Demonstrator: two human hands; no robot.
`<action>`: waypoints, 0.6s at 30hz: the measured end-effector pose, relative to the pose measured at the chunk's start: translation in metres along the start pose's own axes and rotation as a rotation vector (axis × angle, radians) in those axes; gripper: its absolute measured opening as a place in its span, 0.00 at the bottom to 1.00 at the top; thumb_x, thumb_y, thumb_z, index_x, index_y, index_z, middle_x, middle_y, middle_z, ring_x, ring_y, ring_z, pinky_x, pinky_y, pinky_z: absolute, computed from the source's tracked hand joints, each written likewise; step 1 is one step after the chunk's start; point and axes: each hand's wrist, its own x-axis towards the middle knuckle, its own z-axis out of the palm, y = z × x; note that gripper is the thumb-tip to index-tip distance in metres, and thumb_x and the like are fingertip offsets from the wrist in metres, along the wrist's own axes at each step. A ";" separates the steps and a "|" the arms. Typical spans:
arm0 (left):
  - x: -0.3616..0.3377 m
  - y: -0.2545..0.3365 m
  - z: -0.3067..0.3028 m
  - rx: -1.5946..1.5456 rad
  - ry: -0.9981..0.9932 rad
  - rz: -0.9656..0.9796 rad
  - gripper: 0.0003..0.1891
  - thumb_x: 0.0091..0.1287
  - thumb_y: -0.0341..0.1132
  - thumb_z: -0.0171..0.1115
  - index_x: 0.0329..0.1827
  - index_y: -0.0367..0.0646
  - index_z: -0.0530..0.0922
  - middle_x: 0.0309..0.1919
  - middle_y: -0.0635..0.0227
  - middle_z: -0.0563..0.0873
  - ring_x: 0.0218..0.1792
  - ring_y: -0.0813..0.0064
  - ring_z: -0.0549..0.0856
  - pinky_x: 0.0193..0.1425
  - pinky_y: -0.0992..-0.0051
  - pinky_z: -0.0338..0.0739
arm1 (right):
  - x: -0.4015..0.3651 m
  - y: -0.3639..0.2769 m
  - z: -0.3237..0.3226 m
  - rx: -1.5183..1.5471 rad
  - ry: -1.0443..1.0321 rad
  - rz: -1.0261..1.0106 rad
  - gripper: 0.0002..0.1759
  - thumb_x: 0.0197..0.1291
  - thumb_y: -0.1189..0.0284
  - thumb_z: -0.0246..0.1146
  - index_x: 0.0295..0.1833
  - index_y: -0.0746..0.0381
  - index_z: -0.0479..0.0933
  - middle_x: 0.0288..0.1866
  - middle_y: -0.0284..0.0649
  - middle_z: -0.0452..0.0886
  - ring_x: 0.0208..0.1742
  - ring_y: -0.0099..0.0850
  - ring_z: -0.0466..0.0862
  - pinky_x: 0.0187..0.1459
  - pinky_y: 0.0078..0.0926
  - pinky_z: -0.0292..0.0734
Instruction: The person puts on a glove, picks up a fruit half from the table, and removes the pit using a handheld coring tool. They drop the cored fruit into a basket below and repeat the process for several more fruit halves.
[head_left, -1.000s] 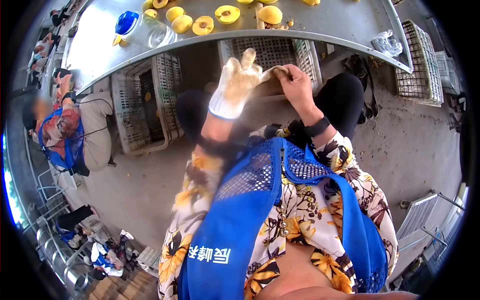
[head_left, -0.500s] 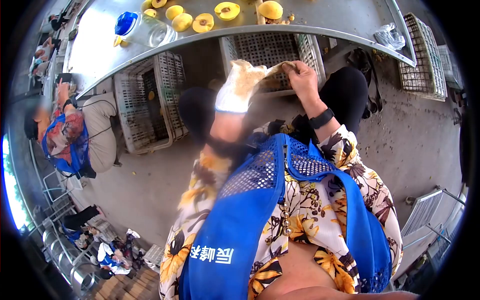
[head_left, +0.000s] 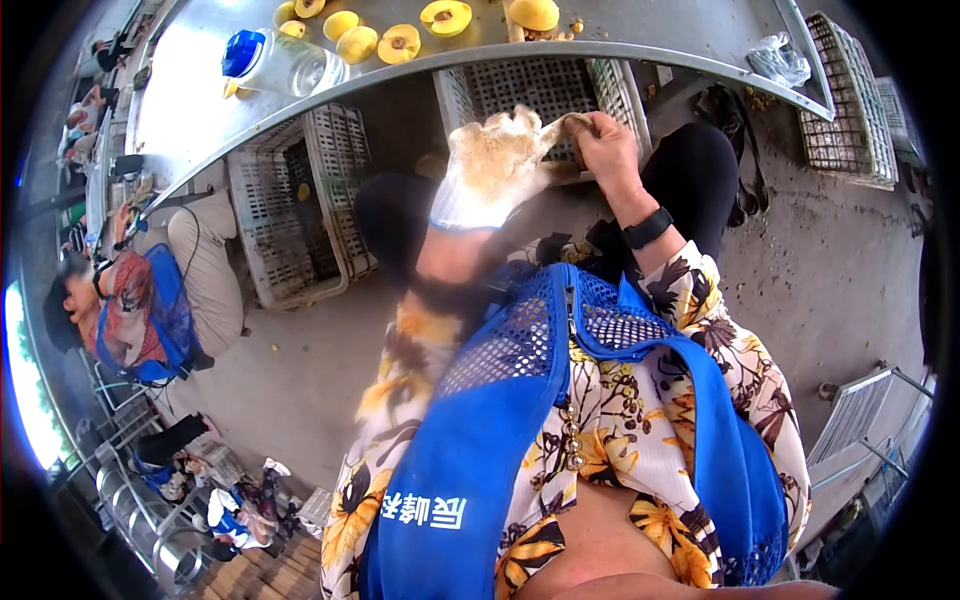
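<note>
My left hand point(head_left: 490, 175) wears a white work glove point(head_left: 480, 205) stained brown over the back and fingers. It holds nothing, and its short-looking fingers are slightly apart. My bare right hand point(head_left: 605, 150), with a black band on the wrist, pinches a stretched fingertip of that glove. Both hands are in front of the table's near edge, above a white plastic crate point(head_left: 640, 120). On the metal table point(head_left: 660, 30) lie several yellow fruit halves point(head_left: 445, 17) and a clear jar with a blue lid point(head_left: 290, 62).
A crumpled clear plastic bag point(head_left: 778, 60) lies on the table at the right. Crates stand on the floor at the left point(head_left: 345, 200) and far right point(head_left: 850, 110). A seated person in a blue vest point(head_left: 170, 290) is at the left. A metal rack point(head_left: 850, 415) stands at the lower right.
My left hand has turned, showing more of the glove's stained back, and its fingers look more spread. The person at the left has leaned lower and lowered an arm.
</note>
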 end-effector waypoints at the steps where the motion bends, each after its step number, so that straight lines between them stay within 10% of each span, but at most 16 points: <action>1: -0.002 0.003 0.001 -0.129 -0.018 -0.031 0.23 0.64 0.45 0.50 0.61 0.50 0.69 0.58 0.64 0.70 0.59 0.60 0.69 0.60 0.59 0.63 | 0.001 0.003 0.001 0.007 0.001 -0.012 0.12 0.55 0.64 0.64 0.38 0.62 0.81 0.28 0.43 0.82 0.28 0.33 0.80 0.35 0.27 0.74; 9: -0.010 0.014 0.002 -0.501 -0.047 -0.137 0.25 0.66 0.50 0.50 0.65 0.52 0.66 0.66 0.65 0.66 0.65 0.58 0.65 0.67 0.58 0.58 | -0.008 -0.015 0.000 0.167 -0.061 -0.067 0.10 0.60 0.68 0.62 0.33 0.64 0.78 0.18 0.28 0.73 0.18 0.15 0.70 0.20 0.16 0.65; 13: -0.005 0.015 0.007 0.178 0.044 0.023 0.25 0.70 0.49 0.47 0.66 0.47 0.66 0.64 0.60 0.70 0.61 0.56 0.71 0.65 0.57 0.65 | -0.007 -0.014 0.001 0.189 -0.099 -0.048 0.10 0.60 0.67 0.62 0.34 0.64 0.78 0.18 0.28 0.73 0.18 0.15 0.71 0.20 0.16 0.66; 18: 0.002 0.025 0.016 -0.581 -0.023 -0.005 0.27 0.71 0.49 0.45 0.69 0.47 0.61 0.67 0.59 0.65 0.63 0.58 0.69 0.64 0.58 0.67 | -0.008 -0.011 0.003 0.218 -0.121 -0.042 0.10 0.61 0.66 0.63 0.36 0.64 0.77 0.20 0.29 0.74 0.19 0.16 0.72 0.22 0.16 0.68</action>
